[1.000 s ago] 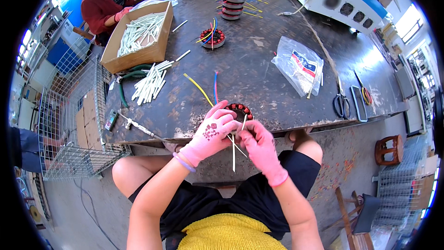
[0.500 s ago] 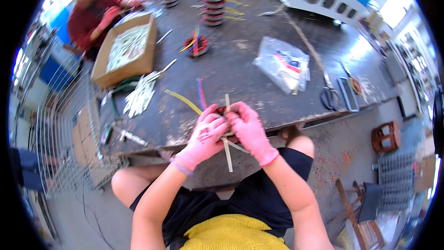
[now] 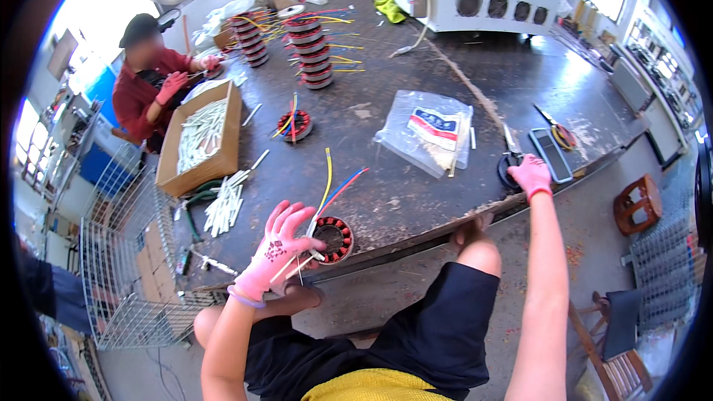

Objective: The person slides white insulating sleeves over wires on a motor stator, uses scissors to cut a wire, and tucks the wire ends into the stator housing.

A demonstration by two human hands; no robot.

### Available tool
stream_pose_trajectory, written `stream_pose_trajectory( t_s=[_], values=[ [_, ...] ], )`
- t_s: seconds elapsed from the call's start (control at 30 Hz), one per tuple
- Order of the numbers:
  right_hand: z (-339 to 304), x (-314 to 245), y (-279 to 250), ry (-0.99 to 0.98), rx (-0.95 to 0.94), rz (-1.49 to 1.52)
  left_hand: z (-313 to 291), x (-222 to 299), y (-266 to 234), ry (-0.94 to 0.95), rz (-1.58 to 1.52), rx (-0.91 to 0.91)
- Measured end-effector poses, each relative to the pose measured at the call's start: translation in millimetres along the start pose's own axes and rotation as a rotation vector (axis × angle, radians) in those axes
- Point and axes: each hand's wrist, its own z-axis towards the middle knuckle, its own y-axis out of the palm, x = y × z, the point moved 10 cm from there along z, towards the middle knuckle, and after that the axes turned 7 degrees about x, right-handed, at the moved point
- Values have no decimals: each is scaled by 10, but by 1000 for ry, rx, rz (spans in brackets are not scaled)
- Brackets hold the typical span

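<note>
A ring-shaped motor stator [image 3: 342,232] with red windings rests at the front edge of the table. Yellow, blue and red lead wires [image 3: 327,197] rise from its left side, and pale thin strips [image 3: 283,270] stick out toward me. My left hand [image 3: 275,250], in a pink glove, is beside the stator with fingers spread and its thumb by the base of the wires. Far to the right, my right hand [image 3: 532,174], also gloved, is closed around the black handles of a pair of scissors [image 3: 509,159], whose blades lie pointing away from me.
A phone [image 3: 551,154] and a second pair of scissors [image 3: 562,136] lie beside my right hand. A clear plastic bag [image 3: 401,134], another stator [image 3: 302,128], stator stacks [image 3: 315,59] and a carton [image 3: 223,145] of white sleeves are farther back. A co-worker [image 3: 141,89] sits far left.
My right hand has left the stator and reached right to the scissors. My left hand has moved left and spread its fingers, so the stator's ring now shows.
</note>
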Motion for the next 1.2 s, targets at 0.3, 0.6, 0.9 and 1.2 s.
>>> stream_pose_trajectory(
  t_s=[0.3,0.6,0.9,1.2],
  values=[
    [-1138,-331,-99,-58,-382,1660,-1190,-425,183,-936,-453,323],
    [-3971,-1772,341,83,-1513,1558,-789,-101,335,-975,-1007,658],
    [-4191,-2305,526,-144,-1544,1389,-1163,-336,575,-1004,-1140,782],
    [-4125,-2391,493,-176,-1465,1311,-1179,-324,628,-1023,-1136,801]
  ],
)
